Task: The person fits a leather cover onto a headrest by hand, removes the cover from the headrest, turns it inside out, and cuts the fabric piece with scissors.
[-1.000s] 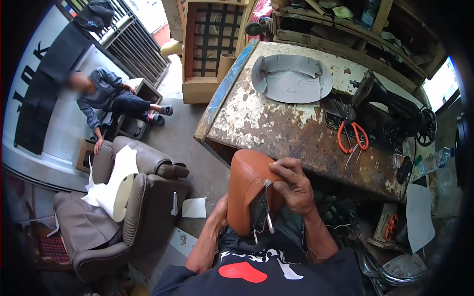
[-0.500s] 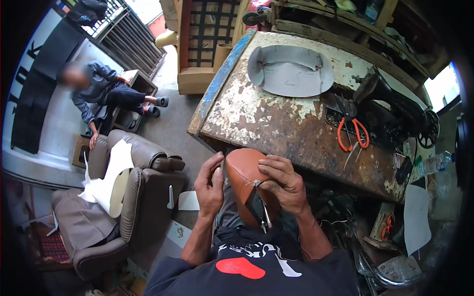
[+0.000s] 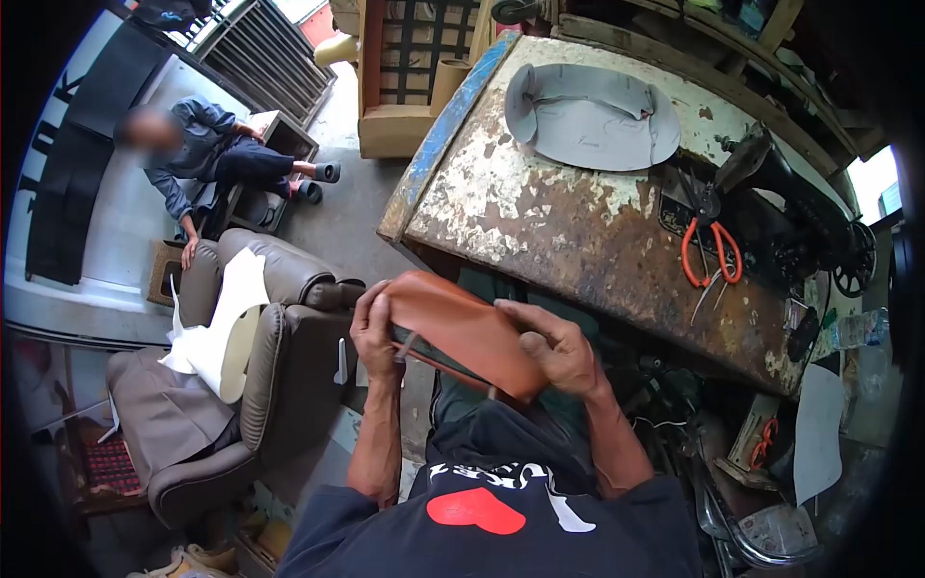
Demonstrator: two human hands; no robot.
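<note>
A padded piece covered in brown leather (image 3: 467, 328) is held in front of my chest, lying crosswise and tilted. Its dark inner side and a small metal-looking tab (image 3: 409, 345) show along the edge nearest me. My left hand (image 3: 374, 332) grips the left end, thumb on top. At the right end, my right hand (image 3: 554, 347) has its fingers along the far side and its thumb bent in against the leather. The fingertips under the piece are hidden.
Ahead is a worn workbench (image 3: 462, 207) with a grey shaped panel (image 3: 597, 135), orange-handled scissors (image 3: 708, 250) and a black sewing machine (image 3: 790, 193). A brown armchair (image 3: 279, 376) holding white sheets (image 3: 226, 308) stands left. Behind it sits another person (image 3: 212, 144), one hand on its back.
The brown piece has turned from pointing away from me to lying crosswise. My left hand, apart from it before, now grips its left end. The view has shifted slightly.
</note>
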